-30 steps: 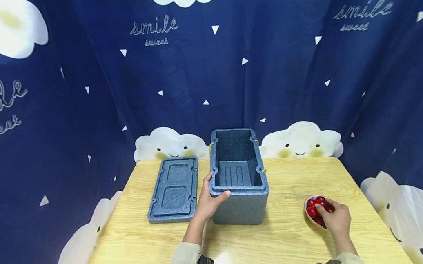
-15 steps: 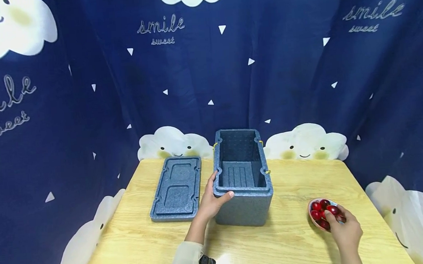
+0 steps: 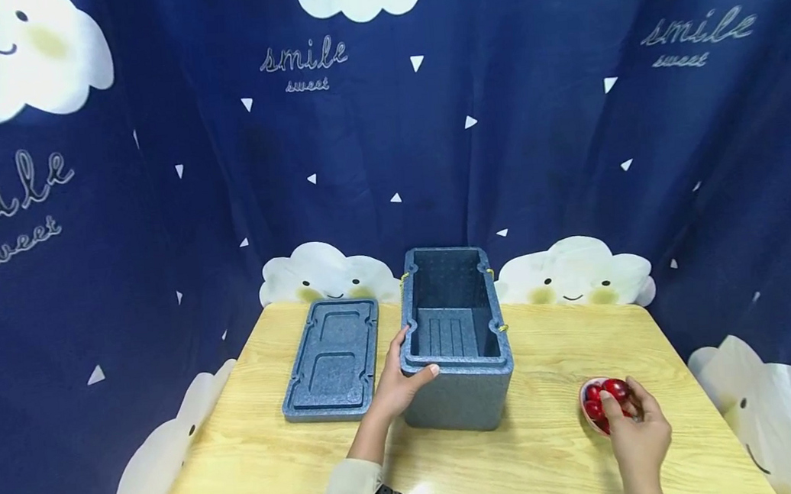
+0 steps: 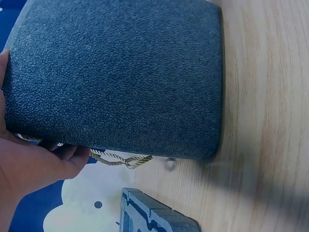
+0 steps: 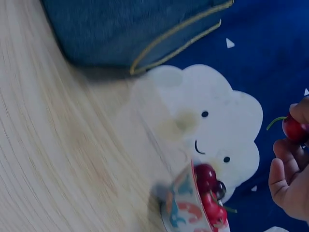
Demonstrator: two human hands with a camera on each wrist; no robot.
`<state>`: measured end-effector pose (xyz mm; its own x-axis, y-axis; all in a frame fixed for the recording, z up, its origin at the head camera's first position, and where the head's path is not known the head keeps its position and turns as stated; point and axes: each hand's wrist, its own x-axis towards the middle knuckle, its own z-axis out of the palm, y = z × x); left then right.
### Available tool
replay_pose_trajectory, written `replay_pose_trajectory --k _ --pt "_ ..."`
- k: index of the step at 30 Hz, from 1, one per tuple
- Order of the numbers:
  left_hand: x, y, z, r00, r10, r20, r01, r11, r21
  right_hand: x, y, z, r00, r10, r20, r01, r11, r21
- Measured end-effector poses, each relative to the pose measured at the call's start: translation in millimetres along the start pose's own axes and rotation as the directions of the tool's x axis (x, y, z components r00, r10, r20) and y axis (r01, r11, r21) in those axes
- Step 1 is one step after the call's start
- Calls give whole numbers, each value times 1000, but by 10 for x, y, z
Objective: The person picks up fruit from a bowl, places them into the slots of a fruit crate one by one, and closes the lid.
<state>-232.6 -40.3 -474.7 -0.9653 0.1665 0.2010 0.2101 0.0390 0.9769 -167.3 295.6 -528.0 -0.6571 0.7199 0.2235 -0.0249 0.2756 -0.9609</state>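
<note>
A deep blue-grey foam box [image 3: 457, 401] stands lidless on the table. My left hand [image 3: 395, 388] grips its near left corner, thumb over the front rim and fingers along the side; the left wrist view shows the box's textured wall [image 4: 116, 77] beside that hand. Over to the right, my right hand [image 3: 640, 435] pinches a red cherry between thumb and fingers. In the right wrist view this cherry [image 5: 293, 128], with a green stem, is held above a patterned bowl [image 5: 179, 205]. Several more cherries [image 5: 206, 178] lie in the bowl.
The box's flat lid [image 3: 332, 365] lies on the wooden table [image 3: 245, 460] left of the box. Yellow cords [image 3: 503, 328] hang at the box's sides. A dark blue curtain [image 3: 361, 150] with clouds encloses the table's back and sides.
My right hand has risen from among the cherries with one pinched in its fingertips. The left hand keeps its hold on the box corner. The head view has shifted slightly.
</note>
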Motion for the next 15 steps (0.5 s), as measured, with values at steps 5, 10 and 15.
replay_pose_trajectory --k 5,10,15 --pt "-32 12 5 1000 -19 -16 19 1000 9 -104 -83 145 999 8 33 -12 995 100" --pt "-36 19 25 1000 -19 -17 19 1000 1 -176 -237 287 995 -14 101 -2 987 158" --pt "-34 24 30 999 -17 -34 16 1000 -11 -296 -438 430 982 -85 170 49 977 208"
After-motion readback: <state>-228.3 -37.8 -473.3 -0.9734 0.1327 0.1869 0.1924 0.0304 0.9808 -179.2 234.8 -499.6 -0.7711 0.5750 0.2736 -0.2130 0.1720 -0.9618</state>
